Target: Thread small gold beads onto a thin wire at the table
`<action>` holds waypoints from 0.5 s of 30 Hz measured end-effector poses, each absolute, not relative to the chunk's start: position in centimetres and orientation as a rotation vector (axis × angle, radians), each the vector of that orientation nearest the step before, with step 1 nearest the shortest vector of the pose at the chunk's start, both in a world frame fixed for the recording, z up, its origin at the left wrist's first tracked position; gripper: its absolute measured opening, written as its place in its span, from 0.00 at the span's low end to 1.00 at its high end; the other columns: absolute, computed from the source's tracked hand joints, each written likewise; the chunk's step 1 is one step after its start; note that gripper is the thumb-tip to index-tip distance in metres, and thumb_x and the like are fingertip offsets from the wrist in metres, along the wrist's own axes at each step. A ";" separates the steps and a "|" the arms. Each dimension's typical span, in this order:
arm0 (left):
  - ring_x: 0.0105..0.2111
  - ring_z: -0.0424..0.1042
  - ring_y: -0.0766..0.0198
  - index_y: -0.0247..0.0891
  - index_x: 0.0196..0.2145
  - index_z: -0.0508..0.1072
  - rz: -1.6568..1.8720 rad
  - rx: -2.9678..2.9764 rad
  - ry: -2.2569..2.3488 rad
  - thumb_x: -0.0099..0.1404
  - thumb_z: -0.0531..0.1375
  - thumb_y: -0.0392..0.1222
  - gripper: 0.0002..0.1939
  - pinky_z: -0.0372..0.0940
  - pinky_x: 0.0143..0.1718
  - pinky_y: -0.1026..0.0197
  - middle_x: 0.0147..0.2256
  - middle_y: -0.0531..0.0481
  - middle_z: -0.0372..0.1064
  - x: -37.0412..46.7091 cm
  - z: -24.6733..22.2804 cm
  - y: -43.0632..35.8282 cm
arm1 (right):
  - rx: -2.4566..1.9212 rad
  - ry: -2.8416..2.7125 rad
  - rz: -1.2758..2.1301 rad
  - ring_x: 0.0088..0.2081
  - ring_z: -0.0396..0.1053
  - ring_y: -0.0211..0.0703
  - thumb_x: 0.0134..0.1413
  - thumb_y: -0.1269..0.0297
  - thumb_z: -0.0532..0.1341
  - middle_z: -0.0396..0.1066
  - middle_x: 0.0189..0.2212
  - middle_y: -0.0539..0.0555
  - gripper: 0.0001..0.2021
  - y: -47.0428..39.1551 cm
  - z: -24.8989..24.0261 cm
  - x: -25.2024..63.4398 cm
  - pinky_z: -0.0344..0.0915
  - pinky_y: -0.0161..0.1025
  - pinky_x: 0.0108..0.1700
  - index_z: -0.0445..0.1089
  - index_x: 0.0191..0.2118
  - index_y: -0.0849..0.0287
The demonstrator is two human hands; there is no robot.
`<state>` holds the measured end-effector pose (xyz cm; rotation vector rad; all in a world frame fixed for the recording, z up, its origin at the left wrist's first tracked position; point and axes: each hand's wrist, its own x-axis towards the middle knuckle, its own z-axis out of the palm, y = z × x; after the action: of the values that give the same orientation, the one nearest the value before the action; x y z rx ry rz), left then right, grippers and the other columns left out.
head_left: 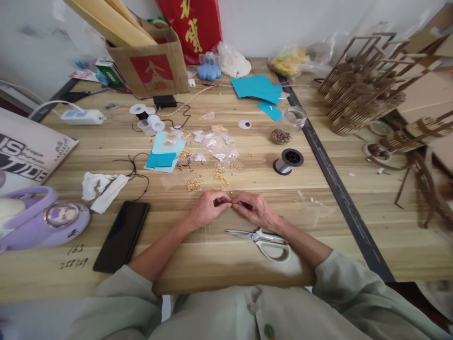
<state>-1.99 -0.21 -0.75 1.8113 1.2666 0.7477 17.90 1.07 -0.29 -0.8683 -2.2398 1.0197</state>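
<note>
My left hand (211, 208) and my right hand (255, 209) meet fingertip to fingertip at the middle of the wooden table. Both are pinched closed, and whatever is between the fingertips is too small to make out. Just beyond them lie gold beads (193, 185) and a small pile of gold pieces (221, 177). Scissors (274, 242) with pale handles rest below my right hand, blades pointing left. A spool of thin wire (288, 161) stands beyond my right hand. Small clear bags (220, 145) of silvery pieces lie farther back.
A black phone (121, 237) and a purple bottle (67, 221) are at the left. Blue sheets (162, 159) lie behind them. A bead jar (281, 136) stands right of centre, and wooden baskets (361, 94) fill the back right. A cardboard bag (152, 71) stands at the back.
</note>
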 end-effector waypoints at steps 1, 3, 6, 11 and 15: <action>0.26 0.70 0.68 0.35 0.31 0.75 0.746 1.820 1.268 0.57 0.62 0.37 0.04 0.64 0.29 0.67 0.28 0.51 0.74 -2.0 -0.7 -0.2 | -0.869 -2.240 1.023 0.30 0.65 0.38 0.60 0.65 0.55 0.70 0.30 0.53 0.08 1.1 -0.3 17.9 0.59 0.33 0.32 0.71 0.37 0.60; 0.27 0.70 0.68 0.35 0.31 0.76 0.742 1.838 1.271 0.57 0.62 0.37 0.04 0.64 0.30 0.67 0.29 0.50 0.75 -1.9 -0.6 -0.2 | -0.875 -2.236 1.027 0.30 0.66 0.37 0.60 0.66 0.55 0.71 0.31 0.53 0.08 1.0 -0.2 17.9 0.59 0.33 0.33 0.71 0.37 0.61; 0.28 0.70 0.67 0.35 0.31 0.76 0.742 1.857 1.274 0.58 0.61 0.36 0.04 0.65 0.31 0.66 0.30 0.50 0.75 -1.8 -0.4 -0.2 | -0.888 -2.233 1.030 0.30 0.65 0.37 0.60 0.66 0.55 0.71 0.31 0.53 0.08 1.0 -0.2 17.9 0.59 0.33 0.33 0.71 0.37 0.61; 0.28 0.71 0.67 0.35 0.33 0.76 0.762 1.845 1.260 0.58 0.61 0.36 0.05 0.66 0.33 0.65 0.31 0.50 0.76 -1.8 -0.6 -0.2 | -0.885 -2.220 1.034 0.31 0.66 0.38 0.60 0.64 0.55 0.71 0.31 0.54 0.09 1.1 -0.3 17.9 0.61 0.34 0.34 0.71 0.38 0.60; 0.28 0.72 0.67 0.35 0.33 0.76 0.794 1.810 1.262 0.57 0.61 0.35 0.05 0.67 0.33 0.65 0.31 0.49 0.76 -1.7 -0.7 -0.3 | -0.871 -2.205 1.042 0.32 0.67 0.39 0.61 0.64 0.55 0.72 0.33 0.54 0.09 1.1 -0.3 17.8 0.62 0.34 0.34 0.71 0.38 0.60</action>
<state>-1.65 -0.26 -0.66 1.8100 1.2616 0.7937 17.85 1.14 -0.34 -0.8707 -2.2054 1.0420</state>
